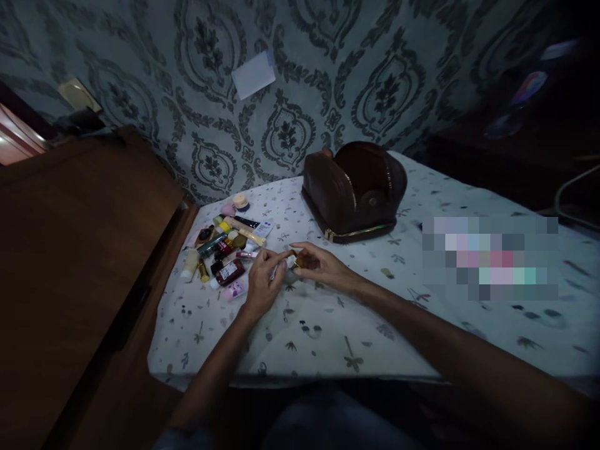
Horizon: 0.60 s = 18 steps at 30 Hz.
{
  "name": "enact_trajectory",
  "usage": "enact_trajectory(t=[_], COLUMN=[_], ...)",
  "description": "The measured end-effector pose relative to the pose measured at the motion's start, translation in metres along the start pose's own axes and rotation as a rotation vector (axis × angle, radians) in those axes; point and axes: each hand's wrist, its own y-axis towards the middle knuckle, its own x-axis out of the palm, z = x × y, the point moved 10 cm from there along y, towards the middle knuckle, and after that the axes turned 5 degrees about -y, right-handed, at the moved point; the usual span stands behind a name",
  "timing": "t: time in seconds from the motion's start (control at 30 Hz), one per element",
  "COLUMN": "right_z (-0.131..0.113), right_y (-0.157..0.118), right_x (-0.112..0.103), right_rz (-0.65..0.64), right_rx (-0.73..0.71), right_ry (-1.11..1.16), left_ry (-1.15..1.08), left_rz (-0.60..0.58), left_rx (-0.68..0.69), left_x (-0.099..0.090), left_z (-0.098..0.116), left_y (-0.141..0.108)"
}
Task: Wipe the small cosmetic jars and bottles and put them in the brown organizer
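My right hand [323,267] has its fingers closed around a small amber bottle [307,260] with a gold-coloured part at its neck. Facing it, my left hand [266,278] is bent, its index finger reaching to the bottle's left end. Something small and white [290,261] shows between that finger and the thumb; its kind is too small to tell. Left of my hands lies a heap of cosmetics: a dark red bottle [229,272] with a white label, a gold tube [203,270], a cream tube [190,264] and several others.
A brown zippered toiletry bag [354,190] stands open behind my hands, on a bed or table with a patterned white cover [319,337]. Wooden furniture [79,250] borders the left side. The patterned wall [285,125] rises behind. A blurred-out patch [492,256] lies at right.
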Motion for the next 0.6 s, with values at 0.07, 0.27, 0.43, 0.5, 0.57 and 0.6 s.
enact_trajectory(t=[0.07, 0.27, 0.43, 0.5, 0.57, 0.6], right_z=[-0.003, -0.003, 0.003, 0.004, 0.005, 0.005], right_y=[0.0, 0.001, 0.0, -0.001, -0.001, -0.001], right_x=[-0.006, -0.022, -0.026, -0.026, -0.026, -0.027], right_rz=[0.023, 0.0, -0.134, -0.147, -0.134, -0.122], right_rx=[-0.032, -0.051, -0.017, -0.014, -0.015, -0.015], right_ry=[-0.066, -0.189, -0.235, -0.217, -0.206, -0.209], left_ry=[0.012, 0.08, 0.19, 0.234, 0.255, 0.253], left_rz=[0.012, 0.004, -0.046, -0.077, -0.111, -0.126], left_rx=[0.022, 0.066, 0.169, 0.195, 0.177, 0.156], left_x=[0.001, 0.008, 0.029, 0.038, 0.045, 0.047], left_z=[0.003, 0.011, 0.025, 0.029, 0.029, 0.028], left_y=[-0.001, 0.003, 0.006, 0.005, 0.004, 0.004])
